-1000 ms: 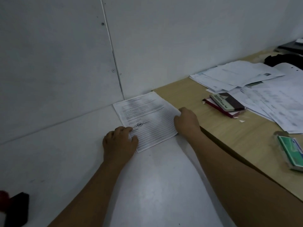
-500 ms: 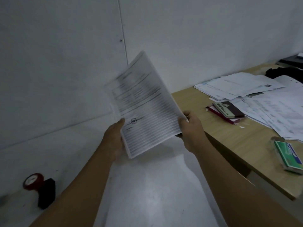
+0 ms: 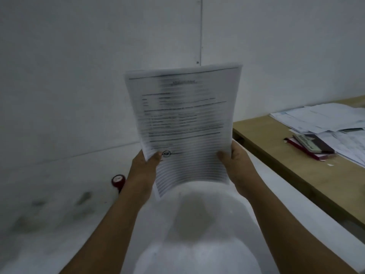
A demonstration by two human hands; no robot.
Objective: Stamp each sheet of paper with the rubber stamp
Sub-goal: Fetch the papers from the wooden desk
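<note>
Head view: a printed sheet (image 3: 183,123) is held upright in the air before the wall (image 3: 79,76), clear of the white surface (image 3: 49,194) below. The left hand (image 3: 145,169) pinches its left edge and the right hand (image 3: 239,165) its right edge. Each has the thumb on the printed face and the fingers hidden behind. Both grips sit low on the page, so most of it rises above the hands and the bottom edge bows out below them. The edges look doubled, and blur leaves it unclear whether this is 1 sheet or several held together.

A round inked mark (image 3: 166,153) shows on the face, just beside the left thumb, so this page looks already stamped. I judge the step in hand to be dealing with a finished page, perhaps a check of the print.

The stamp (image 3: 118,180), red-topped, stands on the surface below and left of the left hand. It is just beside the left forearm and partly hidden by it, and neither hand touches it. To the right, a wooden desk (image 3: 286,175) carries loose papers (image 3: 320,117) and some booklets (image 3: 310,146), well apart from both hands.

The next move likely calls for laying this page aside and getting an unstamped sheet flat on the surface. Then 1 hand must be freed for the stamp, and the left is nearer. Whether the desk papers are the ones waiting cannot be told.
</note>
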